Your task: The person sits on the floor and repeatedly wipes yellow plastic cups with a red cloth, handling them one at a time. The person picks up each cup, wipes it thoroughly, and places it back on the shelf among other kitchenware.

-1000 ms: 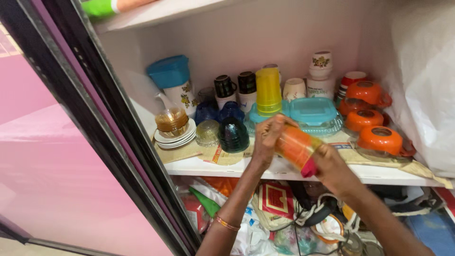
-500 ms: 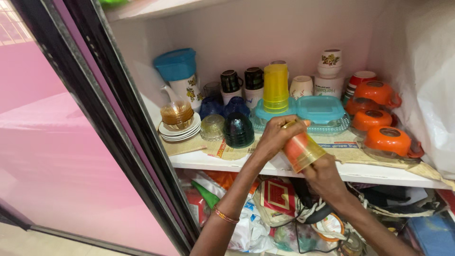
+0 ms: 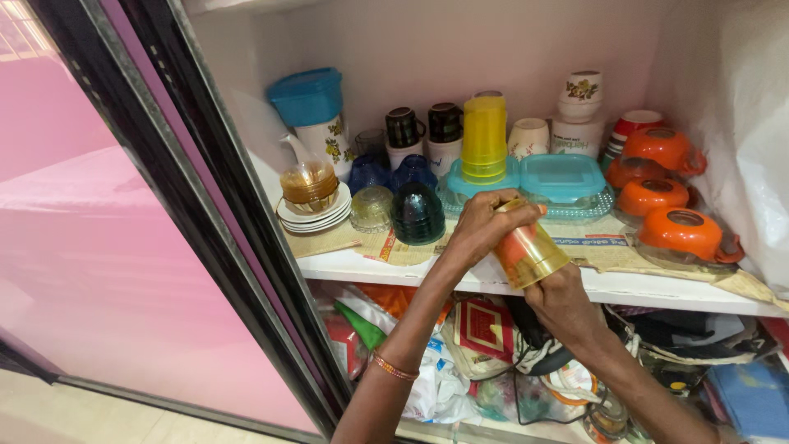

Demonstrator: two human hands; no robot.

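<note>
Two hands, left hand (image 3: 481,226) and right hand (image 3: 563,300), clasping orange-gold tumbler (image 3: 530,253)

Since a second ago, the orange-and-gold tumbler (image 3: 526,249) has tipped further, its gold mouth now pointing down and away from the teal lidded box (image 3: 564,178). The left hand (image 3: 479,230) has slid over its upper end, while the right hand (image 3: 561,302) has dropped beneath it, below the shelf (image 3: 657,288) edge.

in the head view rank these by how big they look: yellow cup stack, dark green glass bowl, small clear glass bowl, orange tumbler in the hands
1. Yellow cup stack
2. Orange tumbler and dark green glass bowl: alike, and the tumbler is nearer the camera, so unranked
3. Small clear glass bowl
</note>
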